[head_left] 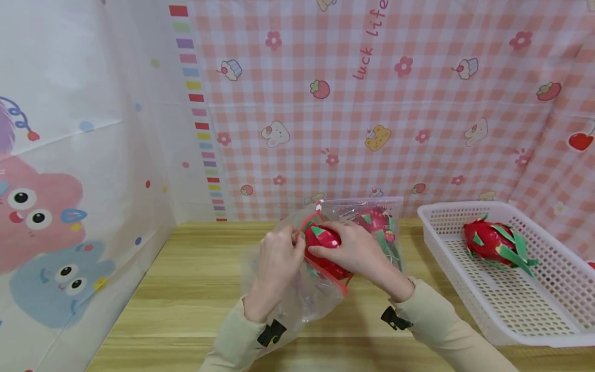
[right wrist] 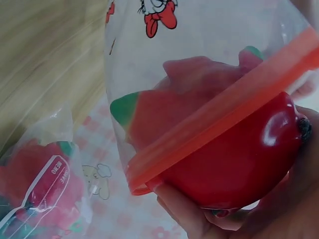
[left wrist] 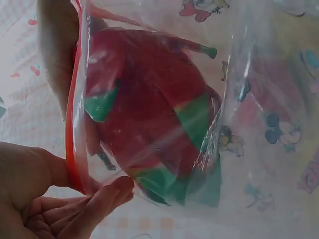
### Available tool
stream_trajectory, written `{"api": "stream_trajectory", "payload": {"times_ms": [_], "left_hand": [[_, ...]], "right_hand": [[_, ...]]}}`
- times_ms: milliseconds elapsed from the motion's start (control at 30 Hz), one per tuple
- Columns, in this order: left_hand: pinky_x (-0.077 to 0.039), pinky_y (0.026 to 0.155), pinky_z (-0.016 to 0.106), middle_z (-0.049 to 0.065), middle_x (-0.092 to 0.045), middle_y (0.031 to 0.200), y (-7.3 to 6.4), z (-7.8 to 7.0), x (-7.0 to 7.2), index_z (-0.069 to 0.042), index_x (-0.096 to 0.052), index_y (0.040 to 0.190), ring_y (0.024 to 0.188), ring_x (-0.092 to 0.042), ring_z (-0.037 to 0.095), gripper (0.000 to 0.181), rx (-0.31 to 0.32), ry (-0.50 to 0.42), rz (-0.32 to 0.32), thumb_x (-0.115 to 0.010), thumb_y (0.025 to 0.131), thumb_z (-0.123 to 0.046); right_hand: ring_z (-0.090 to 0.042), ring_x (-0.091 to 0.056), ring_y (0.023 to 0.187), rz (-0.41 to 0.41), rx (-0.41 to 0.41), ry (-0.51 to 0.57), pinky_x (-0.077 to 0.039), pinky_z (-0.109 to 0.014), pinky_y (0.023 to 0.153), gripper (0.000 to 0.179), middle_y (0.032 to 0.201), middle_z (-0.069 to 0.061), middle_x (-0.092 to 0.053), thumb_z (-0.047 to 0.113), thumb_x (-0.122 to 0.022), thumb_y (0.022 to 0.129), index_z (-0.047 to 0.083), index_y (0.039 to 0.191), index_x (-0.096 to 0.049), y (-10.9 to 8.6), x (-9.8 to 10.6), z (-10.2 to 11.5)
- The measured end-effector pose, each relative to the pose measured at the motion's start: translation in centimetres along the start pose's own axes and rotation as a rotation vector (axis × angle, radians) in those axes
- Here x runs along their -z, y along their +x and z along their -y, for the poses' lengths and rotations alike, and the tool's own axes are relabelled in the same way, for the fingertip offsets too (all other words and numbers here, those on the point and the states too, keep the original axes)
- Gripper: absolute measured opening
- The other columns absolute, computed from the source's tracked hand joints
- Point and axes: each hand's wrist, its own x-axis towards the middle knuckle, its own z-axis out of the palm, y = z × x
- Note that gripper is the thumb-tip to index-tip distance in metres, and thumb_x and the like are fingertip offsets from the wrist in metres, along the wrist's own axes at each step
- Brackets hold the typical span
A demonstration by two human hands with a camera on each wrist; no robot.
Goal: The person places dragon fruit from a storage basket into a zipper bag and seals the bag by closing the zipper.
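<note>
A clear printed zip bag [head_left: 316,305] with a red zip edge hangs between both hands. A red toy dragon fruit [right wrist: 234,164] with green-tipped scales lies partly inside it, its rounded end sticking out past the zip edge. My left hand [head_left: 281,258] pinches the bag's rim between thumb and fingers, as the left wrist view shows. The right hand [head_left: 350,248] grips the fruit's exposed end, with fingers and thumb curled round it. Through the plastic, the rest of the dragon fruit [left wrist: 149,109] shows in the left wrist view.
Just behind the right hand, a second zip bag [head_left: 395,235] with a dragon fruit inside lies near the checked backdrop. On the right stands a white perforated basket [head_left: 474,305] with another dragon fruit [head_left: 495,242] in it. All rest on a wooden table [head_left: 186,289].
</note>
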Motion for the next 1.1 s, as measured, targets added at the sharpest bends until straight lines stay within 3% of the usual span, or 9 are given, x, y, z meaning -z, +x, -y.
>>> {"api": "stream_trajectory", "payload": {"times_ms": [167,333,500,733,900,1100], "left_hand": [[-0.032,0.035,0.009,0.012,-0.069,0.064,0.1,-0.2,0.2,0.005,-0.071,0.081,0.04,-0.05,0.005,0.014,0.012,0.001,-0.038,-0.06,0.085,-0.003],[-0.043,0.041,0.01,0.016,-0.073,0.073,0.1,-0.4,0.5,0.005,-0.072,0.083,0.052,-0.067,0.015,0.013,0.012,-0.023,-0.071,-0.062,0.085,-0.004],[-0.04,0.04,0.008,0.017,-0.073,0.073,0.0,-0.3,0.5,0.006,-0.072,0.087,0.051,-0.067,0.015,0.014,-0.001,-0.071,-0.058,-0.062,0.085,-0.004],[-0.038,0.037,0.008,0.018,-0.072,0.071,-0.1,0.0,0.6,0.008,-0.071,0.089,0.046,-0.063,0.013,0.015,0.023,-0.099,-0.04,-0.062,0.085,-0.003],[-0.037,0.036,0.009,0.017,-0.071,0.069,0.0,0.2,0.9,0.008,-0.072,0.088,0.042,-0.059,0.011,0.015,0.023,-0.074,-0.044,-0.061,0.084,-0.002],[-0.036,0.036,0.008,0.015,-0.072,0.068,0.0,0.3,0.9,0.006,-0.072,0.086,0.043,-0.059,0.011,0.015,0.015,-0.056,-0.046,-0.061,0.084,-0.003]], "right_hand": [[-0.021,-0.056,0.08,-0.035,0.015,-0.03,-0.051,-0.028,0.058,0.059,0.102,-0.011,-0.058,0.049,-0.073,0.076,0.02,0.126,-0.062,-0.5,-0.8,0.8],[-0.02,-0.055,0.079,-0.074,0.011,-0.045,-0.052,-0.03,0.059,0.056,0.103,-0.009,-0.055,0.046,-0.075,0.074,0.022,0.123,-0.064,-0.5,-1.5,1.2],[-0.02,-0.055,0.077,-0.099,0.016,-0.056,-0.053,-0.031,0.059,0.052,0.101,-0.01,-0.055,0.043,-0.075,0.075,0.022,0.122,-0.065,-0.3,-2.2,1.3],[-0.019,-0.055,0.071,-0.065,0.051,-0.075,-0.049,-0.028,0.056,0.053,0.101,-0.012,-0.058,0.044,-0.075,0.075,0.017,0.12,-0.066,0.0,-2.6,1.0],[-0.017,-0.051,0.072,-0.053,0.086,-0.051,-0.045,-0.024,0.053,0.054,0.096,-0.011,-0.06,0.042,-0.077,0.075,0.014,0.12,-0.067,0.3,-2.6,0.5],[-0.02,-0.054,0.081,-0.045,0.05,-0.008,-0.048,-0.027,0.058,0.05,0.098,-0.012,-0.061,0.04,-0.075,0.078,0.013,0.119,-0.066,0.5,-2.9,0.5]]}}
